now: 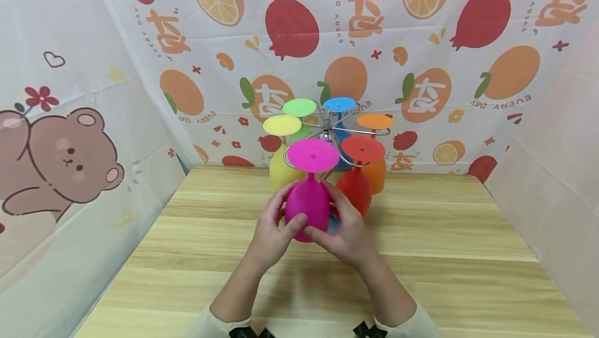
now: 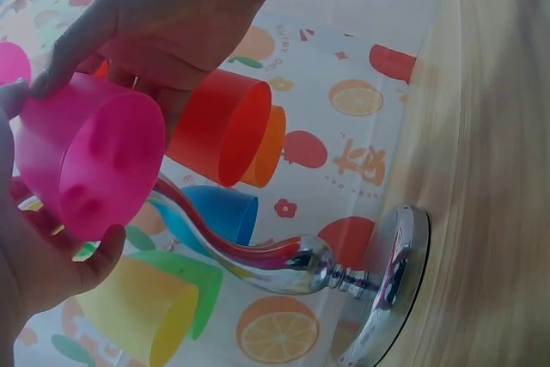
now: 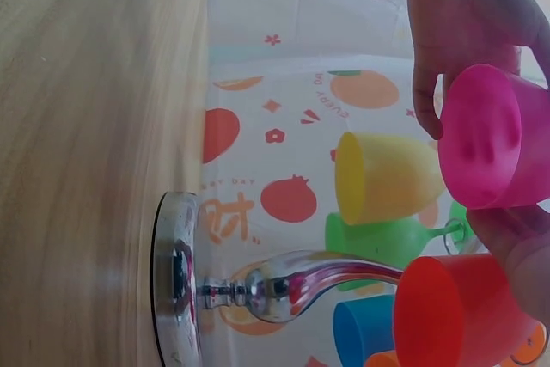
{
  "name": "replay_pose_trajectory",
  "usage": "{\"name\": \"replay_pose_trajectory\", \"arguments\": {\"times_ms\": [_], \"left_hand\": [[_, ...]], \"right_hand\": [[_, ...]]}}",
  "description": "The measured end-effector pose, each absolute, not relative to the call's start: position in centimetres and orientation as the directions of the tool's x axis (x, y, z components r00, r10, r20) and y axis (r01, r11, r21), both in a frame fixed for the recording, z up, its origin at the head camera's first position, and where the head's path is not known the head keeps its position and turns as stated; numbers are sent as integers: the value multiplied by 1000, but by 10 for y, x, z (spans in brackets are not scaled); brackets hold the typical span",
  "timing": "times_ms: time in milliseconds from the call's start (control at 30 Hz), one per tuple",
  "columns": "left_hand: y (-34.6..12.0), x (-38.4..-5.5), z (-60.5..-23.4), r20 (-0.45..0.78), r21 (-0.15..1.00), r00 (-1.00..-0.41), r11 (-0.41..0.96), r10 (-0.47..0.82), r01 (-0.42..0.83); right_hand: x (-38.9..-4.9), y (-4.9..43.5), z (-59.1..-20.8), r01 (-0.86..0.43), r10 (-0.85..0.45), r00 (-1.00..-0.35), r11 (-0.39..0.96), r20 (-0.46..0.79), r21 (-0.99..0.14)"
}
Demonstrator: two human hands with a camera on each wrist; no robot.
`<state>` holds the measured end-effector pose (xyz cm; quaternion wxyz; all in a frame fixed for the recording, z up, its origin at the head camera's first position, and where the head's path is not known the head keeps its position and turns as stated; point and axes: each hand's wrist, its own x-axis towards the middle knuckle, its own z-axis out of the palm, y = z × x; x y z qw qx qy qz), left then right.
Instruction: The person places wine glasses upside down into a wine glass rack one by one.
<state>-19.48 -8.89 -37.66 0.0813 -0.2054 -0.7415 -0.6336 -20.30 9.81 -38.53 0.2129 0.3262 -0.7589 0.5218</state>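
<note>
A magenta plastic goblet (image 1: 307, 203) hangs upside down at the near side of a chrome goblet rack (image 1: 327, 129), its round foot over a wire arm. My left hand (image 1: 275, 223) holds the bowl from the left, and my right hand (image 1: 348, 226) holds it from the right, both thumbs at the front. In the wrist views the open mouth of the goblet faces the table. Other inverted goblets hang around the rack: red (image 1: 359, 192), orange (image 1: 376, 174), yellow (image 1: 282, 166), green (image 2: 206, 285) and blue (image 3: 363, 328). Whether the magenta stem sits fully in its loop is hard to tell.
The rack's round chrome base (image 2: 400, 272) stands on a light wood-grain table (image 1: 210, 255). A fruit-print cloth (image 1: 346, 21) hangs behind the table, and a bear-print cloth (image 1: 65, 135) hangs at the left. The red goblet is close beside my right hand.
</note>
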Motion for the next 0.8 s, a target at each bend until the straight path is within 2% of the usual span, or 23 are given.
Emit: {"name": "replay_pose_trajectory", "arguments": {"times_ms": [367,800], "left_hand": [[-84,-198,-375,412,903,-898,64,155,425],[-83,-200,-376,399,913,-902,21,166,408]], "right_hand": [[-202,100,-382,-702,-290,-712,263,640,-662],[-199,95,-384,-667,-181,-742,294,645,-685]]}}
